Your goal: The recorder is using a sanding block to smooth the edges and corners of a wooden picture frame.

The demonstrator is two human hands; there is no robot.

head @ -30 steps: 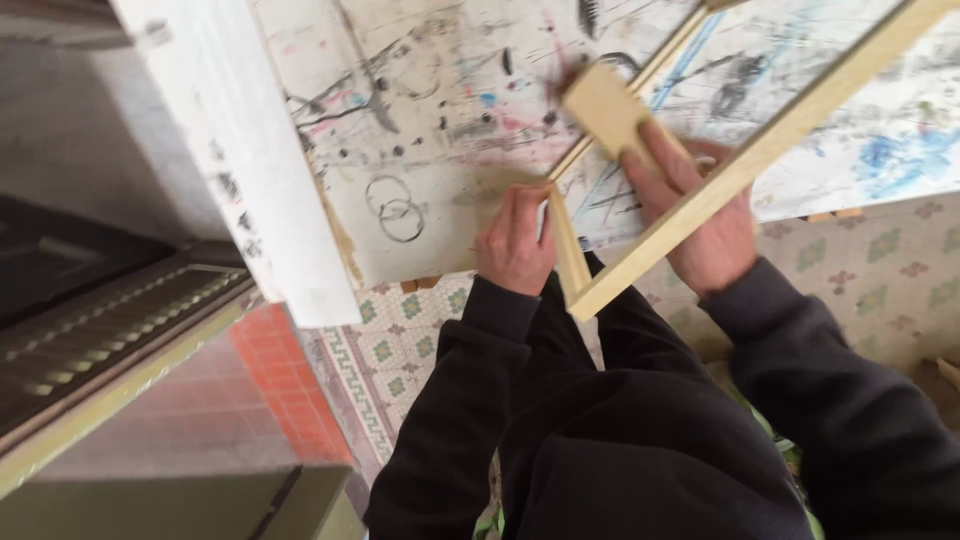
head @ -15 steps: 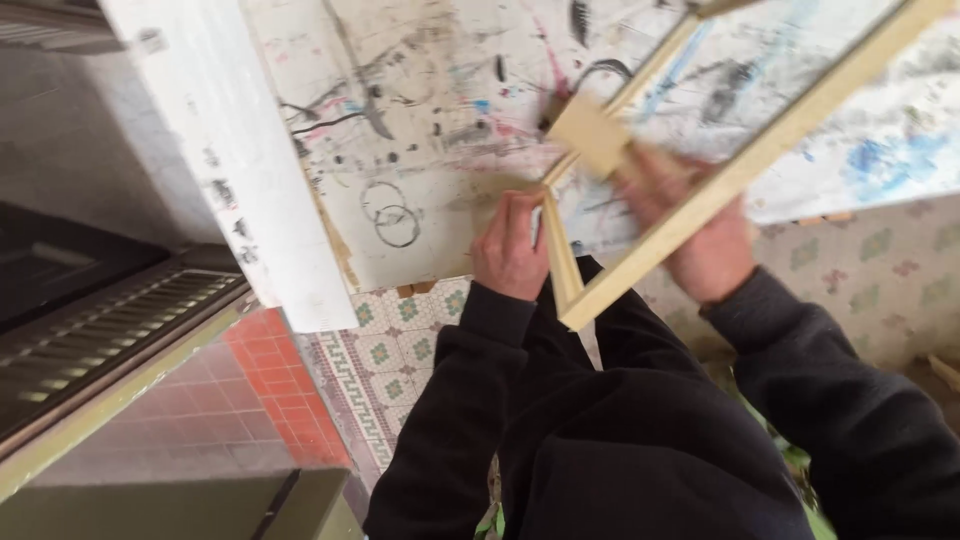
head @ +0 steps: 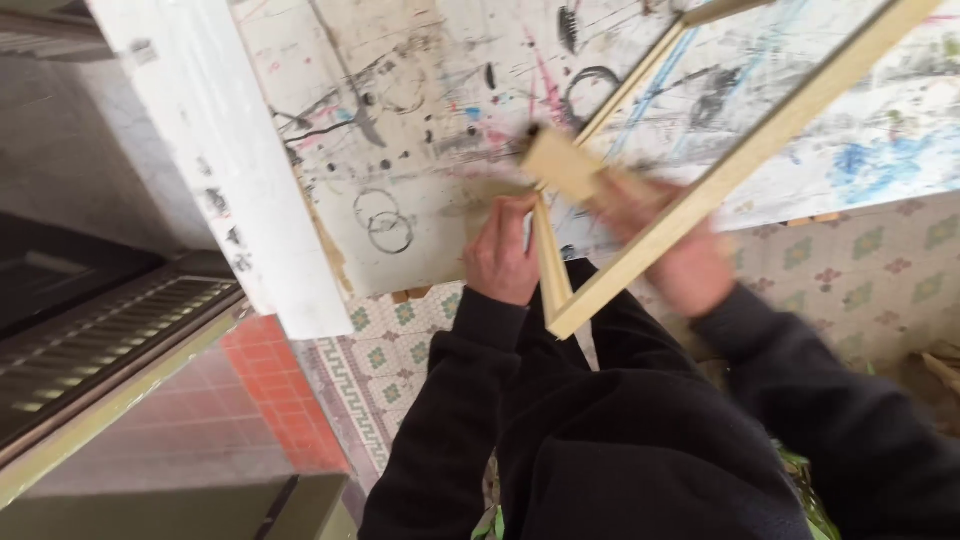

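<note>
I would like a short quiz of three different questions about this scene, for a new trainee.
1. True or false: the left hand rests on the pale wooden frame near its corner.
2. Which hand holds the small flat wooden block? A left, B right.
3. Fill in: the frame lies on a white, paint-stained ____.

Key: 1 true. 2 B, the blurred right hand. 3 table.

Art workshop, paint-spattered worktable (head: pixel 430 120), wooden frame (head: pixel 700 190), patterned tile floor (head: pixel 860 270)
</note>
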